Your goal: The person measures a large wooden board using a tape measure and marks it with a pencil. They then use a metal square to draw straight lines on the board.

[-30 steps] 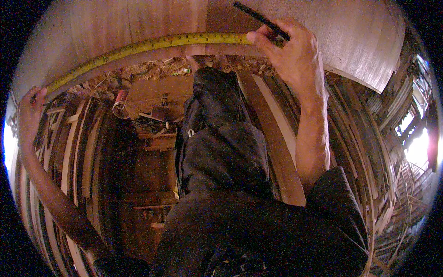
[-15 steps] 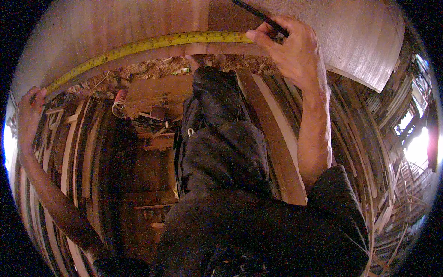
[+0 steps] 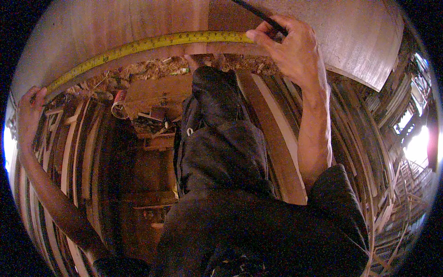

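A yellow tape measure (image 3: 152, 44) lies stretched along the near edge of a wide wooden board (image 3: 161, 18). At its far left end, my left hand (image 3: 30, 111) has its fingers curled round the tape; the case cannot be made out. My right hand (image 3: 297, 51) pinches the other end of the tape near the board's edge between thumb and finger. That same hand also holds a thin black pencil or marker (image 3: 258, 14), slanting up to the left over the board.
Stacked wooden strips (image 3: 76, 147) stand at the left, with more planks (image 3: 364, 138) at the right. A red and white can (image 3: 119, 105) lies beside a brown panel (image 3: 159, 90) below the board. Wood shavings (image 3: 152, 69) litter the ground around my feet.
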The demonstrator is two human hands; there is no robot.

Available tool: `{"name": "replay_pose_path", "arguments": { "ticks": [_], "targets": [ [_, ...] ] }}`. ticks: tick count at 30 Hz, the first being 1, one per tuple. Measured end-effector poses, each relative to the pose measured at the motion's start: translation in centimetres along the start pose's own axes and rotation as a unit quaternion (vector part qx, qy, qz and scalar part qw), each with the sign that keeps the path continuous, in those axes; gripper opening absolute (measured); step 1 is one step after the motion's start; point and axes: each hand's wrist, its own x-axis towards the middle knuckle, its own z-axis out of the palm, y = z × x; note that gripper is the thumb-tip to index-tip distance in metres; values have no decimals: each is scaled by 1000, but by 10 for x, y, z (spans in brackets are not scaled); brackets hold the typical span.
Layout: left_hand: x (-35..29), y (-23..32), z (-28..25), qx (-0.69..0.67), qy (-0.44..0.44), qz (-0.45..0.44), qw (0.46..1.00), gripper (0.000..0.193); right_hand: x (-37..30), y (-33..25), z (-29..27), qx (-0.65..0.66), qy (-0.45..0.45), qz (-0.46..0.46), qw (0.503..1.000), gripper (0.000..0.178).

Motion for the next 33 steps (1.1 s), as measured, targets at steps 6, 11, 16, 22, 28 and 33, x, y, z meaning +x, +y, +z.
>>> {"name": "replay_pose_path", "arguments": {
  "ticks": [6, 11, 16, 22, 28, 33],
  "targets": [
    [1, 1, -3, -14, -20, -10, 1000, 65, 1, 1, 1, 7, 4, -11, 1000, 31],
    [1, 13, -11, -55, -58, -26, 997, 61, 2, 1, 1, -2, 12, -15, 1000, 30],
    [6, 31, -7, -129, -60, -16, 990, 53, 0, -5, -5, 17, -2, 15, 1000, 31],
    [-8, 69, -42, -71, 62, 61, 994, 50, 10, 4, -39, 36, -46, 60, 997, 33],
    [0, 76, -52, -72, -38, -4, 997, 43, 13, 3, -45, -6, -62, 66, 996, 38],
    [1, 77, -50, -41, -5, -3, 999, 47, 15, 30, -37, -66, -25, 16, 997, 40]
  ]
}}
